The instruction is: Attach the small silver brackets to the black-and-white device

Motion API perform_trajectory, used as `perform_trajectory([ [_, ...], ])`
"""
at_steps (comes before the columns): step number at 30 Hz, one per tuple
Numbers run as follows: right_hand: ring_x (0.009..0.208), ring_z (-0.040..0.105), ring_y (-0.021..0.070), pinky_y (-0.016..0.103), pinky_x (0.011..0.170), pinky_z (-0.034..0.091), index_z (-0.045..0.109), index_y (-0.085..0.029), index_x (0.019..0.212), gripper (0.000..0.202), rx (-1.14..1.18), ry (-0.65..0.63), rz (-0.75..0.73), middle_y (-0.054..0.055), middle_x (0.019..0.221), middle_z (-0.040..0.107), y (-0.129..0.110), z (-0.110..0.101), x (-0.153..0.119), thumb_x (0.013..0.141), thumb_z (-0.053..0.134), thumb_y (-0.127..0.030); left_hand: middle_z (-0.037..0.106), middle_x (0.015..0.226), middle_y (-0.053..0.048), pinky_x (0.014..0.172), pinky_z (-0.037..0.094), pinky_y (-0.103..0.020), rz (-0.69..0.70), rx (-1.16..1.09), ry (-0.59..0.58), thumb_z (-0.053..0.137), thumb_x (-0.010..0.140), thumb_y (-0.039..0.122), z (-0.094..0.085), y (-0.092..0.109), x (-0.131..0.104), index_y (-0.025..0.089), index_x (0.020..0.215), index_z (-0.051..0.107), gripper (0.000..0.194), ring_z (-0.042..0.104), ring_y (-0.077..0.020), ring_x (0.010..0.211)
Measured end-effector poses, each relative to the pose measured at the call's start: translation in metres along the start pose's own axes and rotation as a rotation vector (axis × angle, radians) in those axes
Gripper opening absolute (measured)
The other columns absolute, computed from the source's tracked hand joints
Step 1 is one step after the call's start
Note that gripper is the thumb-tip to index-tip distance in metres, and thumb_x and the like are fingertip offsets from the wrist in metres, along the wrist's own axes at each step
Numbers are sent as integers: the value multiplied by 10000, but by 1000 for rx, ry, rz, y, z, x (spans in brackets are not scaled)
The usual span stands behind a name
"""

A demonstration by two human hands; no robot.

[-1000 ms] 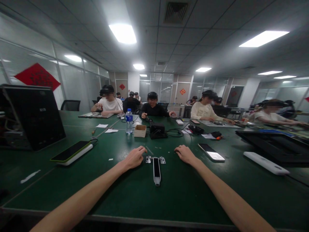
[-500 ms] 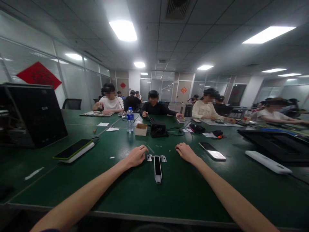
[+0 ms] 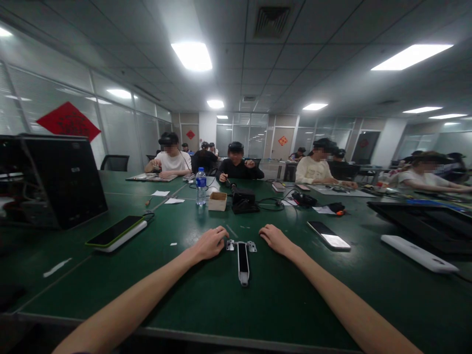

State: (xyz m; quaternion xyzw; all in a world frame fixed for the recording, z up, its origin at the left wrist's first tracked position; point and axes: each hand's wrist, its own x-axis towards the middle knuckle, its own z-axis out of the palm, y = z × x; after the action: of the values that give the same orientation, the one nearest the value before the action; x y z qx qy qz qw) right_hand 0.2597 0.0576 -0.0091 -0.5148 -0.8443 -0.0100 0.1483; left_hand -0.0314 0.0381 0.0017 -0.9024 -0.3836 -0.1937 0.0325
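A slim silver-white device with a long black face (image 3: 243, 258) lies on the green table. Two small metal plates with holes, a left plate (image 3: 230, 245) and a right plate (image 3: 252, 246), sit at its far end, one on each side. My left hand (image 3: 211, 243) rests on the table with loosely bent fingers, its fingertips right beside the left plate; whether they touch it I cannot tell. Just beyond the right plate, my right hand (image 3: 276, 238) lies palm down with relaxed fingers, apart from the device. Neither hand shows anything held.
A phone (image 3: 329, 236) and a white power bank (image 3: 418, 253) lie to the right. At left are a green-edged device (image 3: 116, 232) and a black computer case (image 3: 68, 182). A water bottle (image 3: 201, 187), an open box (image 3: 217, 201) and black equipment (image 3: 244, 199) stand ahead. Several people sit around.
My right hand has slid left, closer to the metal plates. My left hand stays by the left plate. Across the table, a person has lifted one hand off the tabletop. The view has tilted slightly.
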Motion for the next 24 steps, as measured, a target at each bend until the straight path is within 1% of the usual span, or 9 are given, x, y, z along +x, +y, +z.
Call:
perform_trajectory([
  [9, 965, 554, 202, 297, 860, 423, 656, -160, 1018, 248, 57, -46, 9, 108, 1018, 604, 11, 2, -3, 922, 448, -253, 574, 1088, -52, 793, 452, -267, 14, 7, -1, 453, 839, 115, 3, -3, -1, 195, 1040, 569, 245, 584, -167, 874],
  [12, 984, 546, 203, 297, 877, 418, 632, -165, 1073, 256, 48, -28, 5, 104, 1040, 599, 13, -2, -6, 916, 469, -284, 578, 1079, -47, 795, 451, -268, 18, 19, 2, 457, 834, 110, 4, -3, -1, 196, 1041, 567, 249, 584, -171, 886],
  [15, 1009, 537, 218, 307, 887, 412, 610, -162, 1130, 292, -16, -4, 46, 121, 1090, 585, 18, -8, -10, 898, 505, -303, 582, 1071, -42, 801, 450, -267, 24, 20, 3, 461, 834, 106, 4, -3, 0, 198, 1034, 569, 246, 587, -173, 896],
  [17, 997, 544, 221, 306, 874, 413, 631, -164, 1100, 266, -65, -33, 85, 126, 1080, 592, 22, -12, -13, 892, 507, -274, 579, 1082, -43, 798, 451, -266, 19, 18, 1, 458, 843, 114, 4, -3, -1, 200, 1035, 571, 239, 588, -171, 891],
  [20, 942, 568, 209, 287, 830, 417, 666, -168, 999, 218, -87, -102, 117, 108, 999, 627, 29, -17, -16, 889, 490, -233, 578, 1086, -46, 794, 452, -263, 10, 8, -10, 457, 849, 119, 3, -2, -1, 201, 1043, 570, 239, 587, -167, 892],
  [24, 885, 581, 195, 265, 767, 413, 663, -159, 912, 190, -104, -107, 138, 95, 942, 639, 30, -20, -17, 871, 499, -245, 579, 1080, -46, 801, 452, -269, 14, 7, -9, 450, 849, 123, 3, -2, -1, 199, 1041, 569, 238, 582, -172, 910],
])
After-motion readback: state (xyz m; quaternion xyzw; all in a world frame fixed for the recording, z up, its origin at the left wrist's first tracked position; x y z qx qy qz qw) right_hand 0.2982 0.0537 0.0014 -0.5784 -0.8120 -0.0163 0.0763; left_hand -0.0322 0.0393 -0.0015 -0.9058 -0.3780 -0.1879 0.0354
